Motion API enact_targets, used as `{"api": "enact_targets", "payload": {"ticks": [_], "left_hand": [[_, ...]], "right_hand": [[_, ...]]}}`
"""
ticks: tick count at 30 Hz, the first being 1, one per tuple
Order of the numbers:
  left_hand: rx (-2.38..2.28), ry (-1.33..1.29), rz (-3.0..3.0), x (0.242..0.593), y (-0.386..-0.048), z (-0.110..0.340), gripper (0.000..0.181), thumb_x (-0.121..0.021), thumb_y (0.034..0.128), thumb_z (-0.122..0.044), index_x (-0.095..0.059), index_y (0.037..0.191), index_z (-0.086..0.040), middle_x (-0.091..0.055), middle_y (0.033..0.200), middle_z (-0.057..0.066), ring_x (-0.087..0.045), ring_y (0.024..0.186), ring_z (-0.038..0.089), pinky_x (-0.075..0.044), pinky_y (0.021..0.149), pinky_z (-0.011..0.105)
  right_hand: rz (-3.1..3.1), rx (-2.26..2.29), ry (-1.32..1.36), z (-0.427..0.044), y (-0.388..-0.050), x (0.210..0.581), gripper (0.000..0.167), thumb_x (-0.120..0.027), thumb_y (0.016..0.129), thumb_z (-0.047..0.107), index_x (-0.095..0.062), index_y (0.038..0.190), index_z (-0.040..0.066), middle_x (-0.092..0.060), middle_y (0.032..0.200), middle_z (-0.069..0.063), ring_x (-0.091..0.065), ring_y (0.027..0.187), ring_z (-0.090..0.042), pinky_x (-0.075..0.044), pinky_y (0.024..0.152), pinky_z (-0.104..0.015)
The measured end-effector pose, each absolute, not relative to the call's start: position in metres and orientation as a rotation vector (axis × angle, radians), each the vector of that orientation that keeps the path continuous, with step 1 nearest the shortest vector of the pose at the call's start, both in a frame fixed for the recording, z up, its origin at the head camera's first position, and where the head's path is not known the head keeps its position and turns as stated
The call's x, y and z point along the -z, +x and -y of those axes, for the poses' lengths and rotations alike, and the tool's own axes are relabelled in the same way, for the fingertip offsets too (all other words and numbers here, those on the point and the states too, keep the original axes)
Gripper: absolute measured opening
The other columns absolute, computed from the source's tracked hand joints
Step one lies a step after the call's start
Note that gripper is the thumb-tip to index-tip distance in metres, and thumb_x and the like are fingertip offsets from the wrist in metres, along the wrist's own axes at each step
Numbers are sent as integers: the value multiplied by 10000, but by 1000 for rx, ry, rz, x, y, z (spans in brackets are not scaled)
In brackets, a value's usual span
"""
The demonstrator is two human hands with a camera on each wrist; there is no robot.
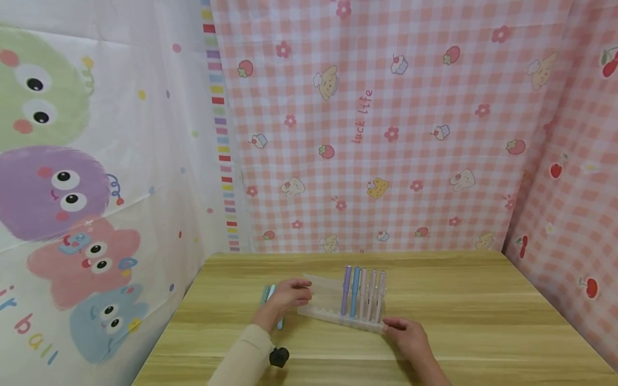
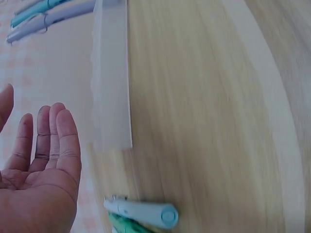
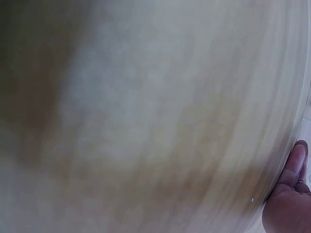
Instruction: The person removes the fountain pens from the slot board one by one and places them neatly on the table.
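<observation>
A translucent pen stand (image 1: 333, 318) with a raised back panel stands on the table. Several slim pens lean in its right part: a purple pen (image 1: 346, 292), a blue pen (image 1: 355, 292) and pale pink pens (image 1: 372, 295). My left hand (image 1: 288, 295) is by the stand's left end, fingers extended and the palm holding nothing in the left wrist view. At the opposite end, my right hand (image 1: 407, 335) touches the stand's corner with its fingertips; the right wrist view shows only part of that hand (image 3: 289, 194). Beside my left hand lie light blue and green pens (image 2: 146, 213).
The wood-grain table (image 1: 483, 321) runs back to a pink checked cloth (image 1: 386, 161). A white cloth with cartoon figures (image 1: 159, 161) hangs on the left. Near my left sleeve (image 1: 246, 354) is a small black object (image 1: 279, 357).
</observation>
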State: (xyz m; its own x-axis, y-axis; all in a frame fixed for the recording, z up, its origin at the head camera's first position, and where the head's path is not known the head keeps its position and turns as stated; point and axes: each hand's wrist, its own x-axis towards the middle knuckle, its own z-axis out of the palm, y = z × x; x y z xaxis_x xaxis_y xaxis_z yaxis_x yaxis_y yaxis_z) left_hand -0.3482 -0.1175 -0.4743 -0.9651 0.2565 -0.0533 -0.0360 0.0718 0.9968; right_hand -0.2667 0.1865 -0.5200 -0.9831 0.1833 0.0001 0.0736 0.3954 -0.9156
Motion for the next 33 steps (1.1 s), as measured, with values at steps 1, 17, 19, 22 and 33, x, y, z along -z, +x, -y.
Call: {"api": "enact_targets", "payload": {"ticks": [1,17,19,22,33], "left_hand": [[-1994,228,-2132,475,-348,115,425,-644,924,-24,-510,1272,180,-620,1168,283,-650,918,197,-540,899,394],[-2036,264,-2098,487,-351,70,366,-630,917,51,-527,1233,206,-624,1106,284,-657,922,230,-547,883,425],[-2049,260,-2098,488,-350,66,364,-633,911,55,-534,1228,205,-613,1125,307,-656,920,227,-547,882,427],[-2066,250,-2098,490,-350,60,368,-642,909,53,-536,1227,205,-612,1125,307,-653,902,201,-548,881,425],[-2097,196,-2122,491,-350,38,351,-712,853,56,-599,1167,166,-648,968,146,-628,803,166,-563,831,407]], "right_hand": [[2537,-1659,-232,-186,-267,520,166,-714,886,64,-746,1018,-31,-727,1003,-139,-627,928,-213,-488,802,-345],[2519,-1667,-224,-187,-268,523,167,-727,883,69,-747,1012,-35,-730,993,-141,-626,921,-201,-477,798,-325],[2514,-1676,-226,-187,-268,522,170,-731,881,72,-746,1010,-37,-730,990,-142,-625,912,-195,-477,792,-320],[2511,-1685,-233,-187,-268,522,171,-732,880,73,-746,1010,-37,-730,989,-141,-621,902,-181,-476,782,-311],[2518,-1679,-242,-187,-269,524,156,-725,880,72,-750,1001,-24,-730,986,-128,-617,900,-178,-475,776,-310]]}}
